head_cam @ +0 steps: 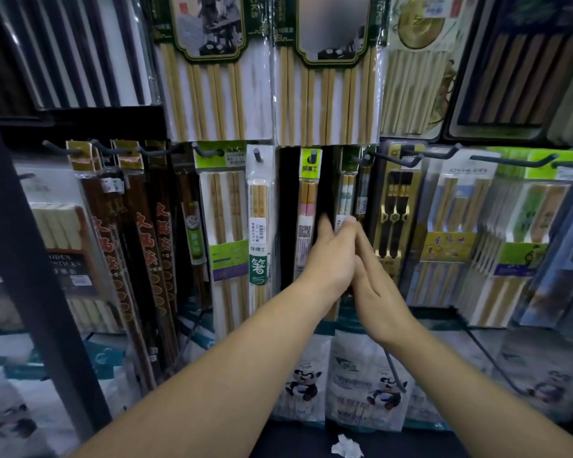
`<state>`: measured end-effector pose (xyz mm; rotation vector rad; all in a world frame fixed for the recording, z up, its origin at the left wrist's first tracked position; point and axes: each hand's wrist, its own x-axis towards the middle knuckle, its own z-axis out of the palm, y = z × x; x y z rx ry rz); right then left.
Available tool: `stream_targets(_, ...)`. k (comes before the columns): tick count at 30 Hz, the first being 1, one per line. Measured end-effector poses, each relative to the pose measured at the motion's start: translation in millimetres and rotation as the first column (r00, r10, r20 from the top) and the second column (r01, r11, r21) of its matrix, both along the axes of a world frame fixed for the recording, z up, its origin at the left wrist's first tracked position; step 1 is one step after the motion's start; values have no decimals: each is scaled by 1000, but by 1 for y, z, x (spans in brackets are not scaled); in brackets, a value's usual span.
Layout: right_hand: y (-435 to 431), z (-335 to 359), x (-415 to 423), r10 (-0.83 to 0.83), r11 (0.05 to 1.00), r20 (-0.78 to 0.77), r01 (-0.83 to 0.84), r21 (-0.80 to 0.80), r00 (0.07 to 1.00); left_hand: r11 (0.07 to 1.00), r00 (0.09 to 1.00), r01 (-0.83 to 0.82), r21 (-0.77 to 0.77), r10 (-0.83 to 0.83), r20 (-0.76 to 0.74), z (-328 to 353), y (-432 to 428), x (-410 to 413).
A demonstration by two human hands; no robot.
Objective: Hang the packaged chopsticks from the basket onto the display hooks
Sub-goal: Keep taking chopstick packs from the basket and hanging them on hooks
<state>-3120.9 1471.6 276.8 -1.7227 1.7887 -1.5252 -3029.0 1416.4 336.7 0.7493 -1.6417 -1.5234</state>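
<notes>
Pressing straight-fingered left hand (329,256) and right hand (376,285), gripping nothing, against chopstick packs (346,193) hanging just ahead, apparently finishing one placement, with no basket showing.

Single head view, close in, facing the display hooks (209,153) straight on, tilted slightly down.

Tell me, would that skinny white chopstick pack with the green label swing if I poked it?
Probably: the skinny pack hangs from one hook, so it should swing. It holds few chopsticks, so it's likely light. The sticks inside probably keep it stiff, not floppy.
</notes>
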Motion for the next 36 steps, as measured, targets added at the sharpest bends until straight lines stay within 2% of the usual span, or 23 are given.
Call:
stream_targets(6, 69, -64, 22, -200, 977, 66, 195, 81, 977, 991, 978, 131, -28, -125, 165, -43, 49, 39)
stream_targets(9, 101, -104, 39, -248, 954, 149, 215, 210, 957, 986, 957, 161, -35, -147, 249, -82, 73, 69)
stream_targets(12, 123, -152, 57, -257, 912, 93, 209, 352, 962, 994, 934, 112, -5, -104, 342, -134, 80, 105)
stream_targets(15, 139, -203, 81, -187, 853, 5, 160, 497, 982, 1000, 877, -27, -13, 30, 480, -188, 77, 146)
stream_targets(18, 152, -253, 103, -79, 766, -45, 89, 637, 996, 985, 780, -171, 28, 118, 615, -247, 76, 189)
stream_targets(19, 153, -272, 109, -49, 723, -63, 79, 686, 997, 976, 717, -218, 13, 152, 680, -268, 76, 204)
stream_targets(22, 159, -323, 121, 71, 562, -99, 42, 826, 993, 944, 448, -306, -123, 257, 856, -324, 79, 244)
stream_targets(23, 161, -340, 123, 120, 504, -107, 32, 863, 987, 935, 391, -326, -141, 269, 880, -337, 81, 253)
stream_targets(25, 164, -369, 124, 202, 403, -123, 32, 915, 972, 931, 342, -347, -113, 237, 909, -359, 84, 267)
stream_targets(27, 166, -394, 123, 251, 332, -120, 31, 943, 961, 933, 350, -356, -44, 177, 920, -377, 85, 275)
stream_targets(29, 165, -415, 124, 305, 293, -125, 32, 955, 944, 939, 362, -342, -48, 179, 915, -392, 87, 283)
stream_targets(32, 161, -443, 131, 382, 277, -119, 9, 961, 916, 937, 394, -327, -123, 253, 883, -404, 84, 295)
stream_targets(36, 159, -466, 152, 475, 252, -95, -31, 967, 875, 921, 480, -388, -22, 222, 849, -408, 76, 303)
